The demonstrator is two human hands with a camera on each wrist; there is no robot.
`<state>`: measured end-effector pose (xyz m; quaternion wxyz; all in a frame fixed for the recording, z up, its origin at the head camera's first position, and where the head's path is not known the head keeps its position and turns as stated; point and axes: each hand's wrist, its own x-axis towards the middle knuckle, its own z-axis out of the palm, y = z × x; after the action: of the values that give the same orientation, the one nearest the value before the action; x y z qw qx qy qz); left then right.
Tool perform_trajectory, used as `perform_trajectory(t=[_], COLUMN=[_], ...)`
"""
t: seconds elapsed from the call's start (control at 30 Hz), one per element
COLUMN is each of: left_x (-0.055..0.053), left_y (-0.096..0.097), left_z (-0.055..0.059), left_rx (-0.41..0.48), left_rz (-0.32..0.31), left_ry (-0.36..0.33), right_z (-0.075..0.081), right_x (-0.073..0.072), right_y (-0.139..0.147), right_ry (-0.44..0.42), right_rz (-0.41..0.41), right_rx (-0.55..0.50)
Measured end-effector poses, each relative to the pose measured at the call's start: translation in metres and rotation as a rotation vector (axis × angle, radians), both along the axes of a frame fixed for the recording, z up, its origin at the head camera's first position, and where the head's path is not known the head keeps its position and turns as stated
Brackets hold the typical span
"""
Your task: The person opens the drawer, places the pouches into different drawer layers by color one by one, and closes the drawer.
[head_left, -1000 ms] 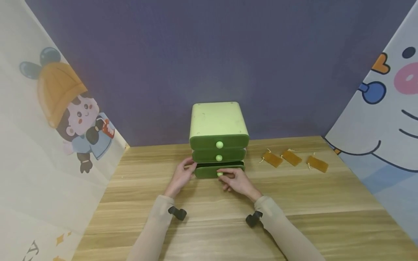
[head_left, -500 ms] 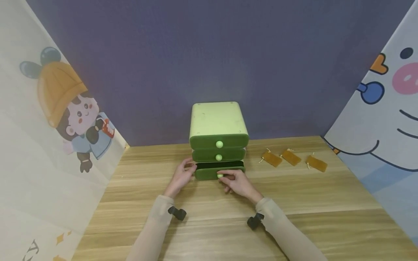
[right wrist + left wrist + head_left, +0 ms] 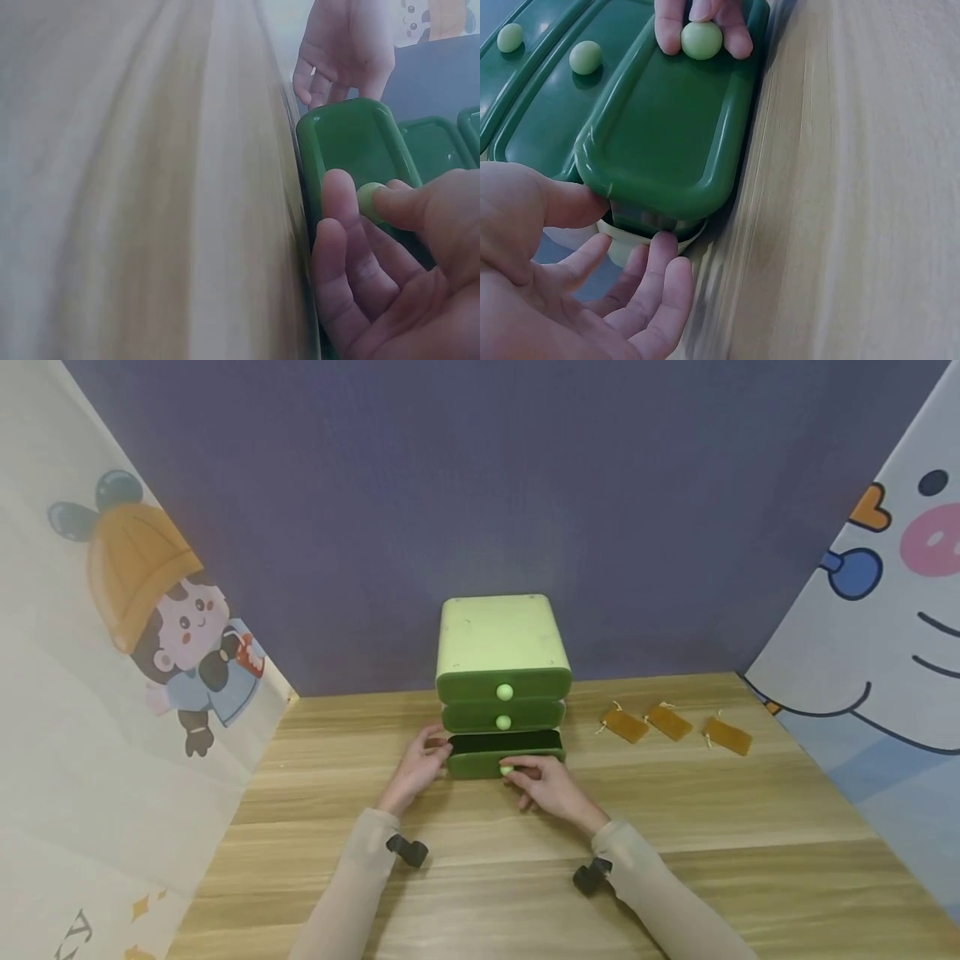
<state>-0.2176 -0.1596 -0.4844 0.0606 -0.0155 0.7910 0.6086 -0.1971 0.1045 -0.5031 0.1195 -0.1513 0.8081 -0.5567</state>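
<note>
A small cabinet (image 3: 498, 633) with a pale green top and three dark green drawers stands against the back wall. Its bottom drawer (image 3: 472, 766) is partly pulled out, showing a dark inside. My right hand (image 3: 551, 787) pinches the round light green knob (image 3: 701, 40) of that drawer between thumb and fingers. At the cabinet's lower left side is my left hand (image 3: 416, 766). In the left wrist view its thumb touches the corner of the drawer front, and its loosely bent fingers rest near the cabinet's side. The top drawer (image 3: 472, 685) and middle drawer (image 3: 468, 718) are closed.
Three small brown drawstring pouches (image 3: 624, 725) lie on the wooden table (image 3: 480, 877) right of the cabinet. A dark blue wall (image 3: 495, 485) rises behind, with printed panels at both sides.
The bottom drawer has slid further out towards me, with my right hand drawing back on its knob. My left hand has stayed at the cabinet's side.
</note>
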Motion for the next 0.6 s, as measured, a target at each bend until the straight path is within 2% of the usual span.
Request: perform_trajectory(t=[0.37,0.6], left_x=[-0.0026,-0.0034], left_y=[-0.0012,-0.0018], left_z=[-0.0044,-0.0029], left_rx=[0.010,-0.002], left_rz=[-0.003,0.001], left_ry=[0.002,-0.010], right_z=[-0.0027,-0.0009], right_x=[0.0034,0.0083], right_y=[-0.0005,-0.0005], right_ry=[0.011,0.019], right_rz=[0.000,0.012], right_rx=[-0.008,-0.002])
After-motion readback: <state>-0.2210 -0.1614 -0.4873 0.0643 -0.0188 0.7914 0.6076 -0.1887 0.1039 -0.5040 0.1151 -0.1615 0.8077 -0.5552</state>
